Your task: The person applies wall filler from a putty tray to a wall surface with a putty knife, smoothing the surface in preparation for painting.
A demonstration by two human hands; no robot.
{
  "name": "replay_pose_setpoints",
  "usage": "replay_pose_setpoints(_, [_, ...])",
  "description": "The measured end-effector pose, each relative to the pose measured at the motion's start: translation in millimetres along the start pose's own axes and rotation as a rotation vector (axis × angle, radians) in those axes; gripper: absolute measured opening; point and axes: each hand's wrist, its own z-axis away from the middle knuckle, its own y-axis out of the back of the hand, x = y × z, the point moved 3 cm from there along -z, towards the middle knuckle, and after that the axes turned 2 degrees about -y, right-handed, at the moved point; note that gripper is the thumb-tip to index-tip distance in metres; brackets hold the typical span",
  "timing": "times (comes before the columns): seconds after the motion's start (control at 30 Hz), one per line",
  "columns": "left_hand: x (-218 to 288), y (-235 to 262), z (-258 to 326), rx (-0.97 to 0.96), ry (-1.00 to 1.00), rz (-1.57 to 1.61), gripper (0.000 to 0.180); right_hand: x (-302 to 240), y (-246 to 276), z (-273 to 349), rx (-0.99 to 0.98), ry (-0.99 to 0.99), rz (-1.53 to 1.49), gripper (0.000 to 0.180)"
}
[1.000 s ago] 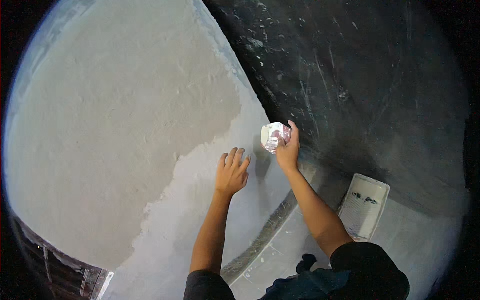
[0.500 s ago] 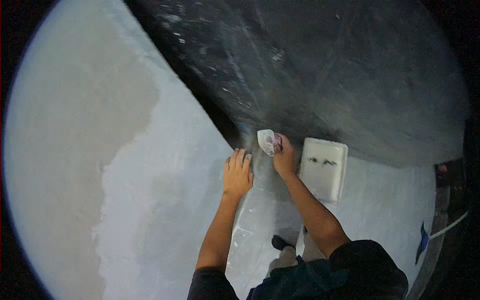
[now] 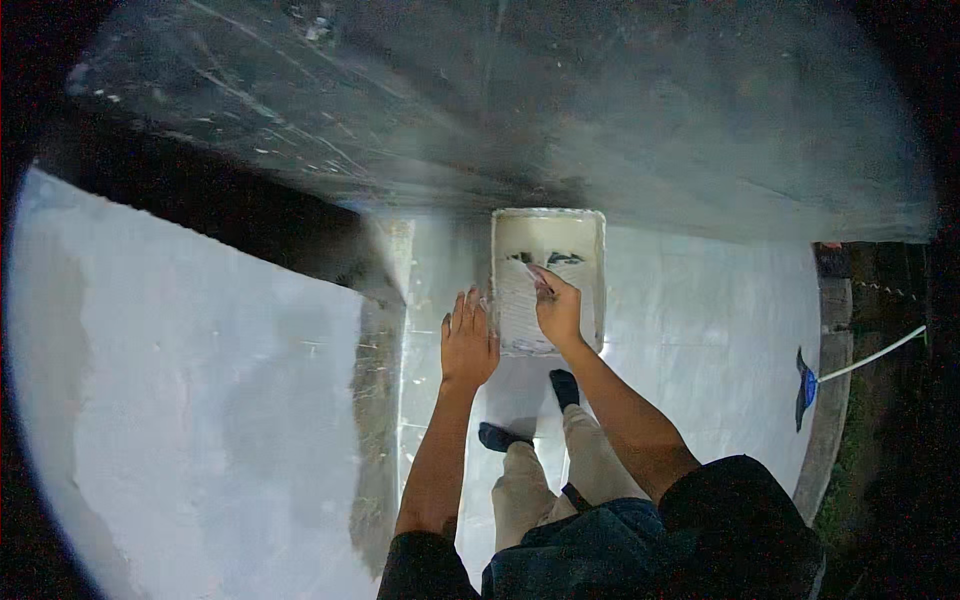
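Note:
My right hand (image 3: 557, 310) is closed around a small paint brush (image 3: 538, 278), only part of which shows. It hovers over a white rectangular paint tray (image 3: 590, 250) on the floor. The tray holds white paint on its ribbed slope. My left hand (image 3: 468, 342) is open with fingers spread, held flat beside the tray's left edge. It sits close to the edge of the white-painted wall (image 3: 200, 400), and I cannot tell whether it touches it.
Clear plastic sheeting (image 3: 500, 110) covers the dark ground beyond the tray. My feet in dark socks (image 3: 565, 386) stand on the pale floor just below the tray. A blue object on a white cord (image 3: 806, 386) lies at the right by a low kerb.
My view has swung down from the wall to the floor. My right hand has carried the brush from the wall's edge to the paint tray. My left hand stays open.

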Motion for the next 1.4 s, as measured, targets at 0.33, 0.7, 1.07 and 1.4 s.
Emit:
replay_pose_setpoints(0.33, [11.3,-113.2,2.7,-0.071,0.233,0.178,0.062,109.0,35.2,-16.9,0.001,-0.022,0.306,0.034])
replay_pose_setpoints(0.7, [-8.8,-232.6,42.2,0.271,1.140,0.889,0.078,144.9,8.7,-92.7,-0.197,0.165,0.285,0.037])
replay_pose_setpoints(1.07, [5.2,-283.7,49.2,0.303,1.531,1.673,0.083,158.2,-0.4,-122.7,-0.401,0.217,0.481,0.047])
replay_pose_setpoints(1.4, [18.1,-286.0,47.0,0.313,1.492,1.721,0.085,162.4,-9.9,-126.8,-0.448,0.406,0.668,0.047])
